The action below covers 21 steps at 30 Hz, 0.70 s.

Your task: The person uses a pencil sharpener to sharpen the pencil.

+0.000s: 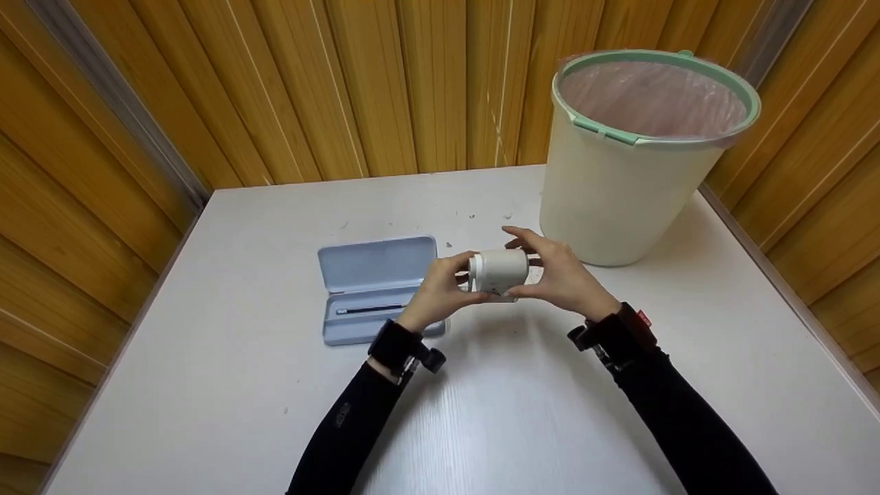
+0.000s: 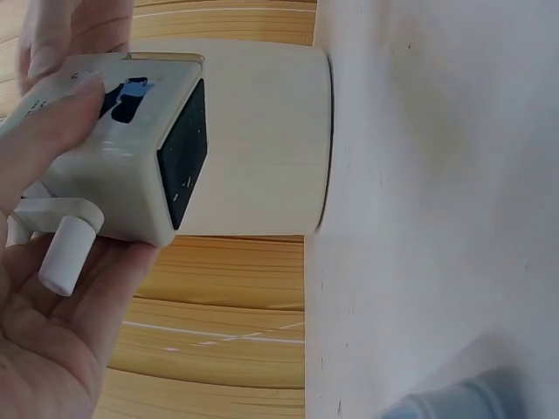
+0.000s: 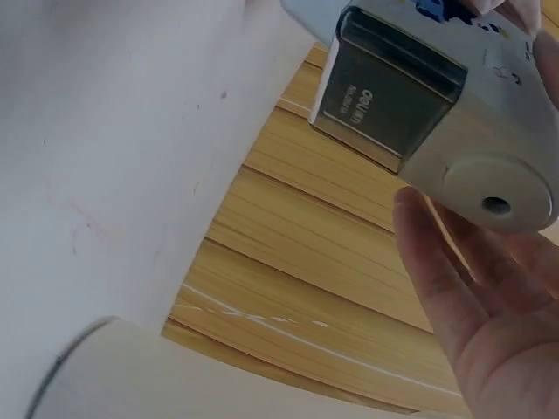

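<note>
An open blue pencil case (image 1: 377, 289) lay at nine o'clock of the hands. The left hand (image 1: 440, 292) and right hand (image 1: 560, 275) both curled their fingers around a white pencil sharpener (image 1: 498, 273), held above the table (image 1: 206, 385). A bin (image 1: 619, 185) stood at two o'clock.

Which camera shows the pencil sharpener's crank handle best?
The left wrist view: the pencil sharpener shows its crank handle close up. The head view shows it small; the right wrist view shows only the pencil-hole end.

Pen (image 1: 369, 310) in the case (image 1: 375, 265) (detail too small) unclear.
</note>
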Motion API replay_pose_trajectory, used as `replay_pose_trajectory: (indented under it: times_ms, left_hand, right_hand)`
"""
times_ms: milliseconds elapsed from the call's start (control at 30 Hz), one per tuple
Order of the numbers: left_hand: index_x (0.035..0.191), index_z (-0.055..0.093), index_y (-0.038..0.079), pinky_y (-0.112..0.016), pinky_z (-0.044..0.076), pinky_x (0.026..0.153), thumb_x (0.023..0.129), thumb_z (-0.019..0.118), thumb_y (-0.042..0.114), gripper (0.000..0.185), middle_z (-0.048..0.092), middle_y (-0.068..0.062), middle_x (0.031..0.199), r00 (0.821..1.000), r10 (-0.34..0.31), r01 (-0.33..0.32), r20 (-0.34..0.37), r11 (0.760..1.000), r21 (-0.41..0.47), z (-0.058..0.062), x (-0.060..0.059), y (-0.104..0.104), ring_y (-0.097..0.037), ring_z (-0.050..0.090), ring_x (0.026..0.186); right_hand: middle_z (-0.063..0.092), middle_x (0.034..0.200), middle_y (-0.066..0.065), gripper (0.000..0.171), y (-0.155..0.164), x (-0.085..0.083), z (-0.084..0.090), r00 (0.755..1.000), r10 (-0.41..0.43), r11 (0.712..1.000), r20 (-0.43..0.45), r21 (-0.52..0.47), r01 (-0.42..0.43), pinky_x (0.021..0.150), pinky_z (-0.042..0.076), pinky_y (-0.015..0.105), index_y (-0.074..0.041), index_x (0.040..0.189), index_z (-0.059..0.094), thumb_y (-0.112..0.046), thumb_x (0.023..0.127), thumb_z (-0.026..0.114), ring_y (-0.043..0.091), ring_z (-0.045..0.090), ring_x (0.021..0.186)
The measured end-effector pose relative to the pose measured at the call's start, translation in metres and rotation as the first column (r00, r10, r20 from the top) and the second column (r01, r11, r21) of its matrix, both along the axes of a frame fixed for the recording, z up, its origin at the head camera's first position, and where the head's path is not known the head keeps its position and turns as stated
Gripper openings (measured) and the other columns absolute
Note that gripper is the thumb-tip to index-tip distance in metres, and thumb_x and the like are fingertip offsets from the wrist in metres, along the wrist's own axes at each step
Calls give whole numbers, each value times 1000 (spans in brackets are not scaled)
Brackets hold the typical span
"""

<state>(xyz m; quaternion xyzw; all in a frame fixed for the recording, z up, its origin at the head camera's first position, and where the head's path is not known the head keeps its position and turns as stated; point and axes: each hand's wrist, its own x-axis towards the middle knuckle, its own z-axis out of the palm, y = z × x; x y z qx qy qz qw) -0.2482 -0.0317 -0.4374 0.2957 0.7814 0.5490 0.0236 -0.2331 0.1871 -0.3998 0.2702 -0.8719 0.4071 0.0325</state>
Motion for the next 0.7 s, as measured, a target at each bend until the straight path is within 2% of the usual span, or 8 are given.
replay_pose_trajectory:
  times_ms: [100,267,467,700]
  left_hand:
    - [123,61,-6,-30,53,97,75,82,0,53,67,-21,121,1000,2,-2,8,1000,31,-4,-4,-3,-31,65,114]
    - [122,63,-3,-30,53,97,74,83,3,52,68,-17,120,1000,-7,7,7,999,52,-2,-3,-6,-28,65,114]
    - [121,63,-3,-29,54,95,75,83,6,51,69,-16,117,1000,-23,24,-9,999,46,0,-3,-8,-25,66,111]
    - [122,62,-3,-28,54,94,76,82,4,51,69,-16,118,999,-36,37,-30,999,31,4,-2,-12,-24,66,111]
  right_hand:
    - [58,135,18,96,4,-1,-10,992,2,998,125,-70,7,101,50,47,-9,149,39,-6,67,89,35,60,122]
    - [57,136,20,78,5,-3,-26,969,-8,985,247,-167,50,99,52,39,0,142,46,-1,73,83,36,62,120]
    - [65,125,24,58,5,-4,-31,961,-3,969,277,-235,71,96,54,38,6,129,58,1,76,81,36,66,114]
    - [69,118,20,54,6,-3,-28,955,31,957,295,-283,56,92,55,29,3,124,62,-3,74,83,27,70,106]
